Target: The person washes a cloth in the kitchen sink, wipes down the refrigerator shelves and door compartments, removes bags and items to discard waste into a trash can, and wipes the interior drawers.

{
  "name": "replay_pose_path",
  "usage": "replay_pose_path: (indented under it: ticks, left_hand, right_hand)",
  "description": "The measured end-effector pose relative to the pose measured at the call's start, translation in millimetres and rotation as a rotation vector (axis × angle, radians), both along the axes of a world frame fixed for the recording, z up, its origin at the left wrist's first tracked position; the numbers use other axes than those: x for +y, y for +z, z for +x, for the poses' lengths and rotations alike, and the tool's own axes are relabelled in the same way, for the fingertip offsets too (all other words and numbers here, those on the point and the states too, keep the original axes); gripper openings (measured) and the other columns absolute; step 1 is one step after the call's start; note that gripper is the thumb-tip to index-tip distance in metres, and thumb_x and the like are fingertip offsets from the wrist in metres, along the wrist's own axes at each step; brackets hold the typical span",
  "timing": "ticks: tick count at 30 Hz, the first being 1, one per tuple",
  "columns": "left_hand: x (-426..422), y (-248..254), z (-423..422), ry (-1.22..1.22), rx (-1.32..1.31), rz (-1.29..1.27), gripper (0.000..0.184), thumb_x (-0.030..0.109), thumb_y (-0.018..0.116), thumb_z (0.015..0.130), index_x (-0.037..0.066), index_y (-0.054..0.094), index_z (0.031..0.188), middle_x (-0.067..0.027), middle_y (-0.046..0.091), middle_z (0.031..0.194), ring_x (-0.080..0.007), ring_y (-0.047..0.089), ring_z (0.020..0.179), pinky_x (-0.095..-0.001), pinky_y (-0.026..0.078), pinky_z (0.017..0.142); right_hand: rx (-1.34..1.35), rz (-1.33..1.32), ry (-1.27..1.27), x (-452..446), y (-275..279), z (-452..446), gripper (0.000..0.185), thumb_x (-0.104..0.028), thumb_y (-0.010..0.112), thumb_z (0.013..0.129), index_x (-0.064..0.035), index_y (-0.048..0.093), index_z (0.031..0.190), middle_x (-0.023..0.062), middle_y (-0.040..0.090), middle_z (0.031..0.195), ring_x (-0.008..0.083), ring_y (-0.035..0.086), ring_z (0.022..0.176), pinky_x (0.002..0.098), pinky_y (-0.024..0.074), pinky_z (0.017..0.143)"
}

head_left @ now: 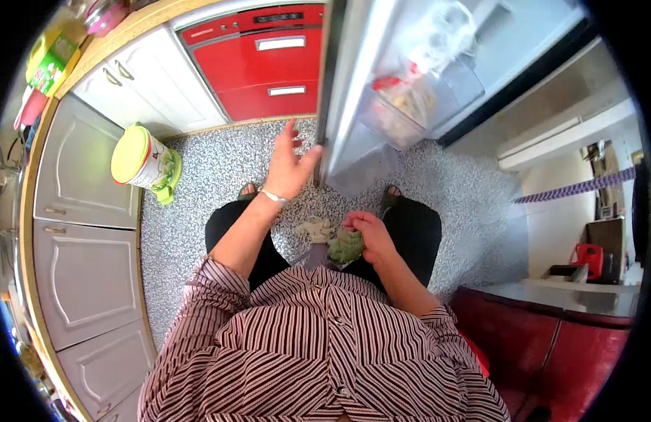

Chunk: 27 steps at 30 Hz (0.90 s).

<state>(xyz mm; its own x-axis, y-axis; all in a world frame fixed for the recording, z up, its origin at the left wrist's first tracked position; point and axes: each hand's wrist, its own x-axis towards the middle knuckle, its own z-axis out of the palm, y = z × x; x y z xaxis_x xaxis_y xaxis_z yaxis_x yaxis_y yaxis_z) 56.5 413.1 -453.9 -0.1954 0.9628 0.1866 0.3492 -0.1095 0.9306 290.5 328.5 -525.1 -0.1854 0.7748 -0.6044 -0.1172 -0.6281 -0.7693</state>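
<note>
Pink and black stripes run over the shirt nearest the camera, with the knees of black trousers set apart beyond it. Between the knees, the right hand has its fingers curled closed on a crumpled green bundle. The bundle hangs low, slanting down from the fingers toward the body's left; it is nearly as wide as it is long, so its long axis is weak, and its material cannot be told. Just beside it lies a pale, rumpled cloth.

Farther out, the left hand, with a pale bracelet at the wrist, holds nothing: its fingers are spread and reach forward, the thumb close to the edge of an open fridge; touching or not, I cannot tell. Inside are a clear bin and a white plastic bag.

Speckled grey floor spreads all round. A lidded bucket stands on it by white cupboards, near a red appliance front with two pale handles. On the wood-edged table sits a green pack, its label too small to read.
</note>
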Motion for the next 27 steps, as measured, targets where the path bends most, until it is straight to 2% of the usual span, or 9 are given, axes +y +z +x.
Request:
replay_pose_path:
  ticks: [3, 5, 8, 12, 18, 21, 23, 24, 27]
  left_hand:
    - [-20.3, -45.9, -2.4, -0.079, 0.103, -0.317, 0.059, 0.027, 0.071, 0.087, -0.003, 0.047, 0.131, -0.0192, 0.061, 0.115, -0.0229, 0.063, 0.099, -0.033, 0.053, 0.079]
    - [-53.3, -77.9, 17.7, -0.367, -0.002, -0.56, 0.048, 0.028, 0.069, 0.09, -0.003, 0.053, 0.124, -0.0126, 0.066, 0.103, -0.0187, 0.064, 0.094, -0.0322, 0.052, 0.081]
    - [-95.1, -80.0, 57.9, -0.649, -0.219, -0.753, 0.068, 0.044, 0.063, 0.093, 0.001, 0.041, 0.142, -0.0125, 0.05, 0.136, -0.021, 0.048, 0.124, -0.034, 0.047, 0.097]
    - [-117.1, -66.1, 94.0, -0.557, -0.392, -0.898, 0.065, 0.041, 0.063, 0.094, -0.002, 0.043, 0.139, -0.0098, 0.054, 0.132, -0.0183, 0.052, 0.119, -0.0334, 0.044, 0.101]
    - [-113.6, -85.7, 85.3, -0.461, -0.517, -0.97, 0.058, 0.04, 0.064, 0.094, -0.002, 0.051, 0.133, -0.0075, 0.06, 0.124, -0.0161, 0.056, 0.113, -0.032, 0.044, 0.1]
    - [-102.5, -81.6, 83.6, -0.5, -0.514, -0.999, 0.054, 0.035, 0.064, 0.094, -0.001, 0.051, 0.132, -0.0077, 0.063, 0.121, -0.0147, 0.058, 0.109, -0.032, 0.046, 0.097]
    - [-94.4, -82.7, 76.0, -0.619, -0.007, -1.057, 0.048, 0.03, 0.063, 0.094, 0.001, 0.053, 0.13, -0.0104, 0.066, 0.114, -0.0143, 0.061, 0.104, -0.0324, 0.048, 0.093]
    - [-94.9, -97.0, 72.9, -0.768, 0.314, -1.096, 0.053, 0.036, 0.064, 0.09, 0.0, 0.052, 0.128, -0.0174, 0.066, 0.114, -0.0278, 0.065, 0.1, -0.0378, 0.05, 0.088]
    - [-127.0, -155.8, 64.8, -0.99, 0.512, -0.877, 0.05, 0.041, 0.058, 0.093, 0.002, 0.054, 0.124, -0.0195, 0.065, 0.115, -0.0369, 0.064, 0.102, -0.0421, 0.049, 0.09]
  right_hand:
    - [0.197, -0.068, -0.164, 1.1, -18.7, 22.2, 0.021, -0.005, 0.054, 0.093, 0.002, 0.06, 0.112, 0.0123, 0.066, 0.098, 0.0203, 0.06, 0.09, 0.0322, 0.0501, 0.084]
    - [0.325, -0.137, -0.257, 3.9, -25.2, 30.5, 0.021, -0.004, 0.053, 0.093, 0.0014, 0.059, 0.112, 0.0133, 0.065, 0.099, 0.0225, 0.062, 0.091, 0.035, 0.0521, 0.083]
    - [0.431, -0.149, -0.247, 13.7, -23.5, 26.1, 0.022, -0.002, 0.05, 0.093, 0.0011, 0.058, 0.114, 0.0138, 0.064, 0.099, 0.0232, 0.062, 0.091, 0.0368, 0.0525, 0.083]
    - [0.431, -0.065, -0.152, 14.2, -33.8, 25.9, 0.022, 0.0, 0.047, 0.093, 0.0013, 0.058, 0.112, 0.0133, 0.064, 0.099, 0.0225, 0.062, 0.091, 0.0354, 0.0521, 0.082]
    - [-0.057, 0.269, 0.144, 39.0, -26.6, 44.1, 0.022, -0.002, 0.043, 0.093, -0.0009, 0.06, 0.107, 0.01, 0.065, 0.095, 0.0202, 0.062, 0.087, 0.0315, 0.0506, 0.08]
    - [-0.46, 0.552, 0.474, 53.6, -27.9, 58.1, 0.018, -0.009, 0.048, 0.093, -0.0038, 0.061, 0.104, 0.0138, 0.066, 0.095, 0.0292, 0.064, 0.088, 0.0377, 0.0502, 0.079]
    - [-0.589, 0.577, 0.523, 62.9, -26.0, 59.5, 0.019, -0.013, 0.05, 0.092, -0.0046, 0.062, 0.104, 0.0145, 0.066, 0.098, 0.0323, 0.063, 0.092, 0.0405, 0.0499, 0.08]
    - [-0.717, 0.61, 0.581, 69.6, -27.0, 61.2, 0.019, -0.017, 0.052, 0.091, -0.0054, 0.063, 0.103, 0.0152, 0.066, 0.1, 0.0354, 0.063, 0.095, 0.0433, 0.0496, 0.081]
    - [-0.699, 0.644, 0.772, 81.1, -33.3, 53.3, 0.023, -0.022, 0.055, 0.088, -0.0064, 0.063, 0.103, 0.0152, 0.066, 0.103, 0.0369, 0.061, 0.098, 0.0461, 0.0489, 0.082]
